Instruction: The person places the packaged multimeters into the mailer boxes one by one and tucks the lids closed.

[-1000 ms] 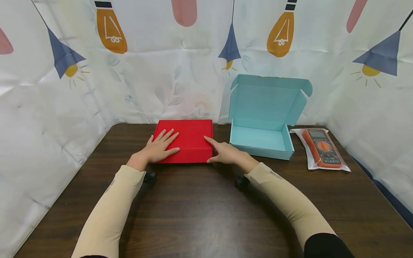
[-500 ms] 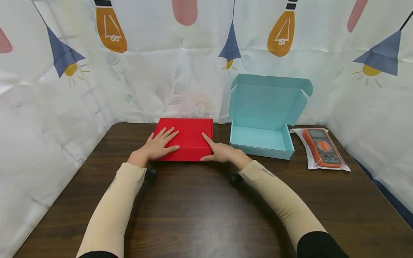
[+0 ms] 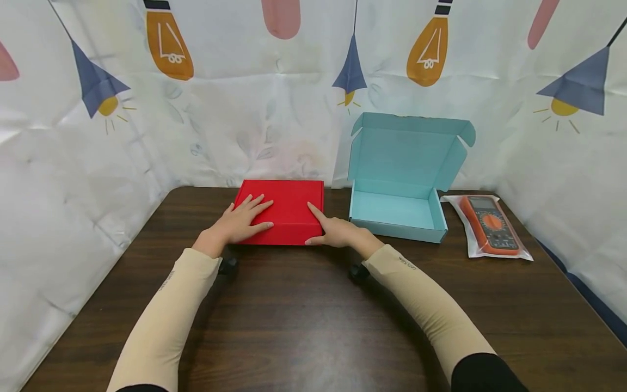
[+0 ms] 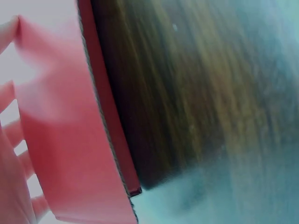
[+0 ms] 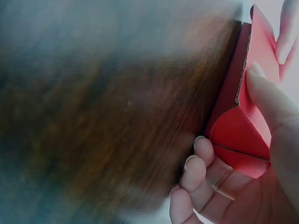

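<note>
A closed red cardboard box (image 3: 294, 202) lies at the back of the table, left of centre. My left hand (image 3: 239, 222) rests on the left part of its lid, fingers spread, with the thumb near the front edge. My right hand (image 3: 338, 230) holds the box's front right corner. Its index finger lies on the lid and its thumb touches the front flap. In the right wrist view, the other fingers curl along the box's right side (image 5: 243, 161). The left wrist view shows the red front flap (image 4: 79, 140), with its corrugated lower edge slightly off the wall behind it.
A light blue cardboard box (image 3: 392, 209) stands with its lid up, right of the red box. Farther right, an orange multimeter (image 3: 492, 224) lies in a clear plastic bag. A printed white curtain (image 3: 215, 109) hangs behind the dark wooden table (image 3: 303, 326).
Since a second ago, my right hand has slid slightly left onto the box's corner, and the box has shifted slightly back. My left hand stays on the lid.
</note>
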Demonstrator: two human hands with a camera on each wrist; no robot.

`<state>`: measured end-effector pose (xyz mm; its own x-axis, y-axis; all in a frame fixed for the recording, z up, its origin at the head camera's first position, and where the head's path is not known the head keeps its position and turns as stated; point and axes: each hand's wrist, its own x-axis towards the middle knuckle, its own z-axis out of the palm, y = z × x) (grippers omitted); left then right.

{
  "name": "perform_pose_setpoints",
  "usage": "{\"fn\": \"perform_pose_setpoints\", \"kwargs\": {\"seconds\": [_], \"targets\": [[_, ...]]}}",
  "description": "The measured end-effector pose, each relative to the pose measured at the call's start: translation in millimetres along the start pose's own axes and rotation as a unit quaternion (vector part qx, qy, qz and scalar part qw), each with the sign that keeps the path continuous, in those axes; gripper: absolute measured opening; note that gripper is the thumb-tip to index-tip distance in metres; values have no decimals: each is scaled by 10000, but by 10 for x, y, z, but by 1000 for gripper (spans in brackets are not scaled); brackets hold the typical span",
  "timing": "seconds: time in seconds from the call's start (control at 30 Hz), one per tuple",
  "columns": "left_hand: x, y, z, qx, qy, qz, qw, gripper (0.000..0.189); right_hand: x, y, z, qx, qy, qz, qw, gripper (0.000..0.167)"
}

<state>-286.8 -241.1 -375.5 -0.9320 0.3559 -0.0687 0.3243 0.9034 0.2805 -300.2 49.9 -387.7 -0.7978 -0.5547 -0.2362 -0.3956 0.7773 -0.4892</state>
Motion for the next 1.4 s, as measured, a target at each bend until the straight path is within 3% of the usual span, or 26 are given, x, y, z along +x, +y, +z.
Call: {"fn": "perform_pose_setpoints", "kwargs": {"seconds": [0.27, 0.5, 0.63, 0.77, 0.93, 1.13, 1.4], "targets": [[-117, 94, -59, 86, 273, 45, 9996, 75, 3, 20, 4, 128, -15, -74, 9999, 107], [-269, 30, -62, -320, 775, 138, 9964, 70, -7, 20, 2, 107, -21, -80, 9999, 107], [-376, -9, -124, -543, 1106, -12, 9924, 61, -4, 18, 4, 122, -17, -104, 9999, 107], [-491, -43, -196, -672, 1229, -283, 9897, 59, 2, 20, 11, 109, -4, -113, 9999, 107], [-613, -135, -213, -728, 1170, -604, 9886, 67, -2, 20, 17, 116, -10, -115, 9999, 107], [-741, -243, -155, -803, 735, -1057, 9884, 74, -2, 22, 19, 126, -35, -103, 9999, 107], [-801, -302, -104, -985, 447, -1194, 9869, 75, -12, 15, 4, 99, -37, -107, 9999, 107]]}}
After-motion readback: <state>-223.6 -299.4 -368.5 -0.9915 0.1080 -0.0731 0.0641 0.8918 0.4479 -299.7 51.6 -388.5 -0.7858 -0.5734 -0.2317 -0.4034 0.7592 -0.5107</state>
